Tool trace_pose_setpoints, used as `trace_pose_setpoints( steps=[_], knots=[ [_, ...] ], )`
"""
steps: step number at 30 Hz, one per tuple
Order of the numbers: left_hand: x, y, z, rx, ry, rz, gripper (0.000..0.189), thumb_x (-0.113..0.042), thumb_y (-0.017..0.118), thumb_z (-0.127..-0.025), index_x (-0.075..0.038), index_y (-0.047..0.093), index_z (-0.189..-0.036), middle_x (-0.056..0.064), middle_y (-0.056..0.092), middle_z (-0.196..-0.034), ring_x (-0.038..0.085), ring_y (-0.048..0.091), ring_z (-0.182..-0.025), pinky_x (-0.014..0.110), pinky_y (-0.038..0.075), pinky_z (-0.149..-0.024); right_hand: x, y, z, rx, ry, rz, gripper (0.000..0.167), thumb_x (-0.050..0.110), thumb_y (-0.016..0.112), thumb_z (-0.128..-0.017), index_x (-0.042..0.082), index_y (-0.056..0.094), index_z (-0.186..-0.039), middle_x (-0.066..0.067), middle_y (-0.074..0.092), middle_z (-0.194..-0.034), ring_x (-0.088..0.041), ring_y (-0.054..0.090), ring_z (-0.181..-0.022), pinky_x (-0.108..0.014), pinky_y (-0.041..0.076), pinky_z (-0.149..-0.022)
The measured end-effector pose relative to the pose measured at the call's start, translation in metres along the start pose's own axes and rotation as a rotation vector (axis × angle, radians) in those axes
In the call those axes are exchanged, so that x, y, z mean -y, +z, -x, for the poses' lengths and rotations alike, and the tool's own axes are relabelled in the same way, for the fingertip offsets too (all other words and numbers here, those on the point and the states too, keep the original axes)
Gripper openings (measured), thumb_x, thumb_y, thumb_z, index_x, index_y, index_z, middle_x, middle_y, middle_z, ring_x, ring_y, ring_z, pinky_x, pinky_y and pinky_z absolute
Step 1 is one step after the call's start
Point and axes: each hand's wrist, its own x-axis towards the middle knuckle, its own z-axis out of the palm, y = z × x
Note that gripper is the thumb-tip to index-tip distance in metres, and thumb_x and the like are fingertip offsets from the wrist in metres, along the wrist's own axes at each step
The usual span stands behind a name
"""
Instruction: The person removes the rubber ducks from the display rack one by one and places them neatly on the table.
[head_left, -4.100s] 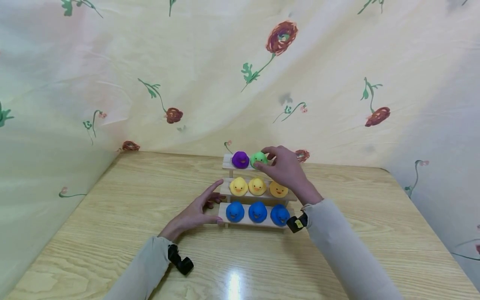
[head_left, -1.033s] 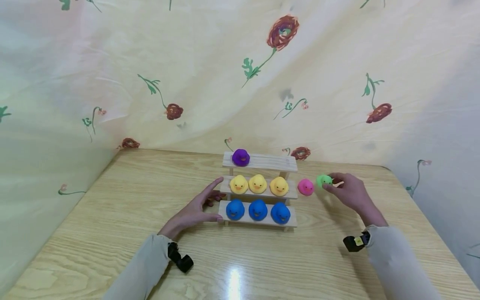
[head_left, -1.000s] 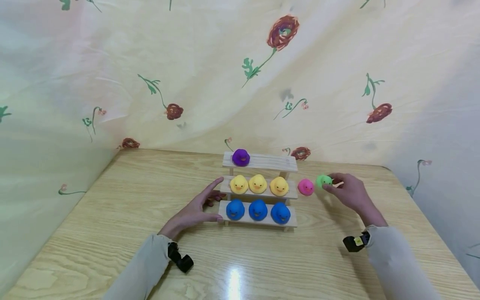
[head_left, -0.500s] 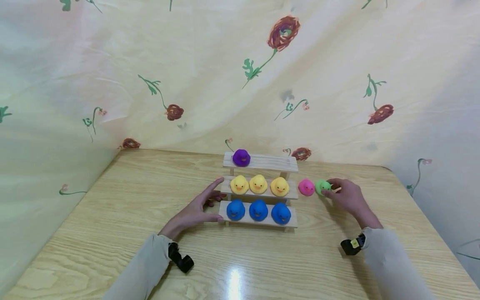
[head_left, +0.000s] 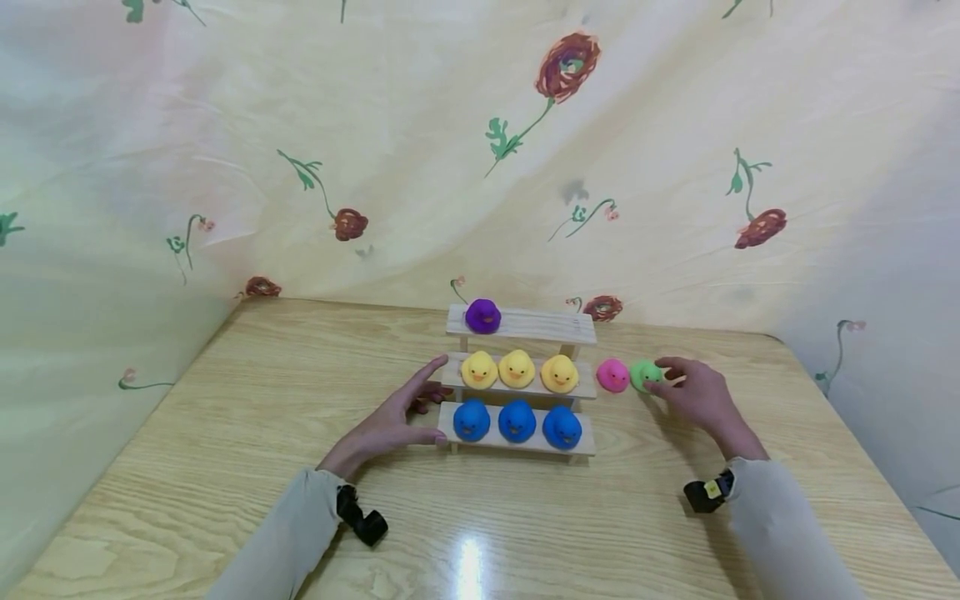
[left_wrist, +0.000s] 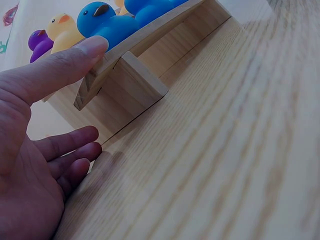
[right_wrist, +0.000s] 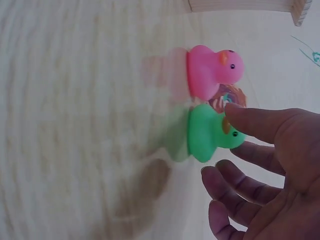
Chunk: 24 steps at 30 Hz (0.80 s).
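The left hand spreads wide, thumb touching the near left edge of the three-tier wooden stand; tabletop stretches off leftward; a purple rubber duck sits at the far tier's left end, three yellow rubber ducks line the middle tier, three blue rubber ducks the near one. Beyond the right end stands a pink rubber duck; just beside it, the right hand holds the green rubber duck between thumb and forefinger; tabletop runs on rightward.
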Motion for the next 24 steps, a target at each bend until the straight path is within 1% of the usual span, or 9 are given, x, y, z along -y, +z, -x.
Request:
trace_pose_setpoints(
  steps=[5,9,12,16,21,24],
  knots=[
    [0.000,0.000,0.000,0.000,0.002,-0.004,0.104,-0.025,0.083,-0.083,-0.038,0.014,-0.160,0.015,0.050,-0.148,0.032,0.046,-0.136,0.038,0.039,-0.106,0.003,-0.007,0.002,-0.043,-0.024,0.000,0.056,0.032,0.069,-0.095,-0.009,0.057,-0.131,-0.037,0.063,-0.119,-0.047,0.066,-0.101,-0.051,0.055,-0.078],
    [0.000,0.000,0.000,0.004,0.007,0.000,0.104,-0.024,0.082,-0.083,-0.038,0.014,-0.160,0.015,0.050,-0.148,0.033,0.046,-0.136,0.040,0.039,-0.106,0.007,-0.013,0.002,-0.064,-0.034,-0.003,0.054,0.032,0.067,-0.096,-0.008,0.058,-0.132,-0.036,0.064,-0.118,-0.047,0.067,-0.099,-0.050,0.056,-0.077],
    [0.000,0.000,0.000,0.001,0.001,0.001,0.104,-0.023,0.083,-0.083,-0.040,0.014,-0.160,0.014,0.050,-0.148,0.032,0.046,-0.136,0.042,0.038,-0.106,0.012,-0.017,0.001,-0.073,-0.043,-0.008,0.053,0.031,0.066,-0.097,-0.008,0.058,-0.132,-0.035,0.064,-0.118,-0.047,0.068,-0.098,-0.048,0.057,-0.074],
    [0.001,0.000,0.000,-0.001,-0.001,-0.004,0.104,-0.024,0.083,-0.083,-0.040,0.014,-0.160,0.014,0.050,-0.148,0.032,0.046,-0.136,0.041,0.038,-0.106,0.021,-0.022,0.000,-0.101,-0.059,-0.013,0.052,0.031,0.066,-0.097,-0.008,0.059,-0.130,-0.035,0.065,-0.118,-0.047,0.068,-0.098,-0.046,0.057,-0.072],
    [0.000,0.000,0.000,0.000,0.007,-0.009,0.104,-0.025,0.082,-0.083,-0.038,0.014,-0.160,0.015,0.050,-0.148,0.032,0.046,-0.135,0.038,0.039,-0.105,0.035,-0.028,0.001,-0.142,-0.084,-0.021,0.049,0.030,0.067,-0.096,-0.006,0.060,-0.130,-0.033,0.067,-0.115,-0.047,0.069,-0.097,-0.050,0.057,-0.075],
    [0.000,0.000,0.000,0.002,0.012,-0.012,0.104,-0.025,0.082,-0.084,-0.037,0.013,-0.161,0.016,0.050,-0.148,0.033,0.046,-0.135,0.038,0.040,-0.105,0.045,-0.032,0.001,-0.153,-0.104,-0.021,0.049,0.029,0.067,-0.096,-0.005,0.060,-0.130,-0.031,0.067,-0.113,-0.045,0.069,-0.096,-0.046,0.056,-0.073]
  ],
)
